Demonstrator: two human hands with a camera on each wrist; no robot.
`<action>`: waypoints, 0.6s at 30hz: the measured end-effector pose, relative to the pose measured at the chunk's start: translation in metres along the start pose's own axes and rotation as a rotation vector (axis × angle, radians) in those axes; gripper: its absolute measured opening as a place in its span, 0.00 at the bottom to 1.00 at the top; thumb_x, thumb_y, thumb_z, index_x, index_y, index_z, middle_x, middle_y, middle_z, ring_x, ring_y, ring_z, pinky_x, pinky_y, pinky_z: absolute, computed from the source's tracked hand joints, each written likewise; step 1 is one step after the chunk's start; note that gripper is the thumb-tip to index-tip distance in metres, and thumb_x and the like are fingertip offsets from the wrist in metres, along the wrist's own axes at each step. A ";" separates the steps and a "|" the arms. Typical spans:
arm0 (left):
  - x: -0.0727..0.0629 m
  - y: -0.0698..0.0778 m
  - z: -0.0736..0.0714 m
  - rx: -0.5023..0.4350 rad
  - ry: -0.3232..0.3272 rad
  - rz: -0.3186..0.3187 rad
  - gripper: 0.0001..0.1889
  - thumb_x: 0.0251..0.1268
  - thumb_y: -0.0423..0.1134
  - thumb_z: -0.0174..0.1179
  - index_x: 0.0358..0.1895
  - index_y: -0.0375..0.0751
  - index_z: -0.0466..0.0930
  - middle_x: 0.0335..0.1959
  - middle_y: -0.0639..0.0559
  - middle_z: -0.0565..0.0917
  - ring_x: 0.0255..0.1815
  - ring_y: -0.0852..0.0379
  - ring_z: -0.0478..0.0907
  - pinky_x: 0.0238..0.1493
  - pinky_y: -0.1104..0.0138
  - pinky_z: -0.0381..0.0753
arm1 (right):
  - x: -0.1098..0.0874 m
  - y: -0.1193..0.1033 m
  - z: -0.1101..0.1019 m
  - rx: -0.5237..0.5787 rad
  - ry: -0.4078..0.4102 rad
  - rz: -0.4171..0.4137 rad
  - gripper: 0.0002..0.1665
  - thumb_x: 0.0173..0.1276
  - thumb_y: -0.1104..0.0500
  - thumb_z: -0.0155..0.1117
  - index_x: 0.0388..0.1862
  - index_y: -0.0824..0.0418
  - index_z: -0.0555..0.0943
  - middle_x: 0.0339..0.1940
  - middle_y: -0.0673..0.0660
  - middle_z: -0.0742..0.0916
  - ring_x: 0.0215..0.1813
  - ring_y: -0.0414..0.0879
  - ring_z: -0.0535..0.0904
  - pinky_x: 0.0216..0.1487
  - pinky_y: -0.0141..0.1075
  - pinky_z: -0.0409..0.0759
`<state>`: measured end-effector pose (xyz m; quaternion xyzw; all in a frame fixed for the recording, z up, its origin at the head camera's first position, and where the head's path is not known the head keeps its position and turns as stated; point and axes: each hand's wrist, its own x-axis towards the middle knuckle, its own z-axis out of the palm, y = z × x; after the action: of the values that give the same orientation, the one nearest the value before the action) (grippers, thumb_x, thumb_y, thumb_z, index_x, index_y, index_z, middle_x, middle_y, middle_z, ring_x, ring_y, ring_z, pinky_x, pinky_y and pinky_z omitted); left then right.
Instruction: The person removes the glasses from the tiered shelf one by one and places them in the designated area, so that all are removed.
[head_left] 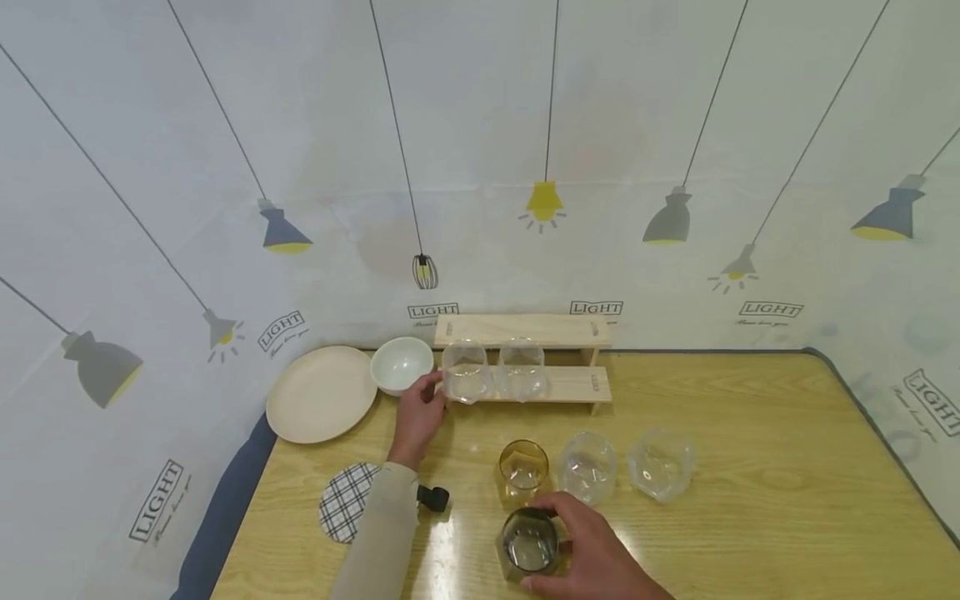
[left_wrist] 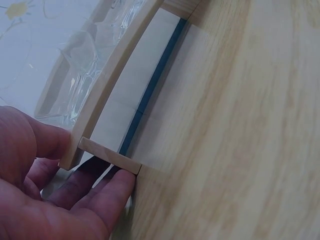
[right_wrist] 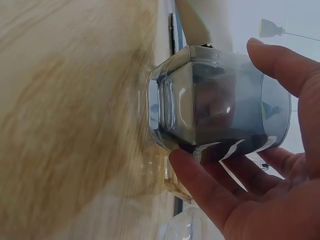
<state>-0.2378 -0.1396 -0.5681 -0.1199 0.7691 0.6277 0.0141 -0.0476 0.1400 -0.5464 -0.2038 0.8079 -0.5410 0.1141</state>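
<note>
My right hand [head_left: 592, 550] holds a smoky grey glass [right_wrist: 215, 100] between thumb and fingers, low over the front of the table. Just beyond it stands an amber glass [head_left: 523, 473]. At the back, my left hand [head_left: 416, 423] grips the left end of a two-step wooden rack [head_left: 566, 385], thumb at the upper board and fingertips against the leg in the left wrist view. Two clear glasses, one on the left [head_left: 467, 373] and one on the right [head_left: 522, 371], stand on the rack's lower step.
Two more clear glasses, one nearer [head_left: 587, 468] and one further right [head_left: 662, 467], stand right of the amber one. A pale bowl [head_left: 402, 367] and a large beige plate [head_left: 322, 396] sit at the back left. A checked round mat [head_left: 347, 500] lies by the left sleeve [head_left: 382, 533].
</note>
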 end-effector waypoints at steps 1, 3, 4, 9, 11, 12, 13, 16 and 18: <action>0.000 0.000 0.000 0.002 0.001 -0.001 0.18 0.79 0.39 0.60 0.67 0.46 0.82 0.77 0.40 0.75 0.68 0.43 0.79 0.53 0.61 0.89 | 0.000 0.000 0.000 -0.002 -0.001 0.004 0.45 0.54 0.48 0.88 0.67 0.49 0.74 0.61 0.56 0.83 0.59 0.51 0.81 0.46 0.34 0.90; 0.000 0.000 0.000 0.001 -0.002 -0.001 0.18 0.79 0.38 0.60 0.67 0.46 0.82 0.77 0.40 0.74 0.69 0.43 0.78 0.53 0.61 0.89 | -0.001 -0.001 -0.001 -0.024 0.005 0.001 0.45 0.53 0.47 0.88 0.67 0.49 0.74 0.60 0.55 0.83 0.57 0.50 0.81 0.46 0.33 0.90; 0.001 -0.001 0.000 -0.002 -0.004 -0.001 0.18 0.79 0.38 0.60 0.67 0.46 0.82 0.77 0.41 0.75 0.67 0.43 0.79 0.53 0.61 0.89 | -0.001 -0.002 -0.002 -0.029 0.005 -0.002 0.45 0.53 0.47 0.88 0.67 0.49 0.74 0.60 0.55 0.83 0.57 0.49 0.81 0.46 0.34 0.90; 0.002 -0.003 -0.001 -0.004 0.001 0.002 0.17 0.79 0.39 0.60 0.66 0.47 0.83 0.70 0.41 0.81 0.55 0.48 0.83 0.47 0.65 0.87 | -0.001 -0.006 -0.006 -0.155 0.032 -0.059 0.47 0.53 0.40 0.87 0.68 0.51 0.76 0.60 0.47 0.84 0.57 0.44 0.83 0.50 0.35 0.87; 0.002 -0.003 -0.001 -0.001 -0.001 0.008 0.17 0.79 0.39 0.60 0.66 0.47 0.83 0.70 0.41 0.81 0.53 0.49 0.84 0.46 0.65 0.87 | 0.000 -0.009 -0.009 -0.201 0.041 -0.070 0.45 0.54 0.38 0.86 0.67 0.51 0.77 0.60 0.43 0.85 0.57 0.42 0.83 0.50 0.36 0.86; 0.002 -0.003 -0.001 -0.001 -0.003 0.011 0.17 0.79 0.39 0.60 0.66 0.47 0.83 0.71 0.41 0.81 0.54 0.49 0.83 0.46 0.65 0.87 | 0.000 -0.010 -0.010 -0.219 0.043 -0.071 0.44 0.55 0.38 0.85 0.67 0.49 0.77 0.60 0.42 0.85 0.57 0.40 0.82 0.50 0.37 0.86; 0.002 -0.003 -0.001 -0.001 -0.004 0.013 0.17 0.79 0.39 0.60 0.66 0.46 0.83 0.72 0.41 0.80 0.55 0.49 0.83 0.46 0.65 0.87 | 0.001 -0.012 -0.011 -0.225 0.042 -0.069 0.43 0.56 0.38 0.85 0.66 0.48 0.77 0.60 0.42 0.85 0.57 0.40 0.82 0.50 0.37 0.86; 0.002 -0.003 -0.001 -0.002 -0.008 0.019 0.18 0.79 0.39 0.60 0.67 0.46 0.82 0.75 0.41 0.77 0.59 0.47 0.83 0.48 0.65 0.87 | 0.003 -0.019 -0.016 -0.201 0.030 -0.042 0.38 0.59 0.41 0.84 0.65 0.42 0.77 0.60 0.43 0.85 0.57 0.39 0.82 0.50 0.37 0.87; 0.001 -0.003 -0.001 -0.005 -0.008 0.017 0.18 0.79 0.39 0.60 0.67 0.46 0.82 0.77 0.41 0.75 0.62 0.46 0.82 0.49 0.64 0.88 | 0.005 -0.023 -0.019 -0.199 0.032 -0.048 0.35 0.61 0.41 0.82 0.64 0.40 0.76 0.60 0.44 0.85 0.57 0.40 0.82 0.50 0.37 0.87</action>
<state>-0.2386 -0.1412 -0.5708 -0.1110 0.7683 0.6303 0.0117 -0.0555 0.1461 -0.5174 -0.2247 0.8542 -0.4641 0.0673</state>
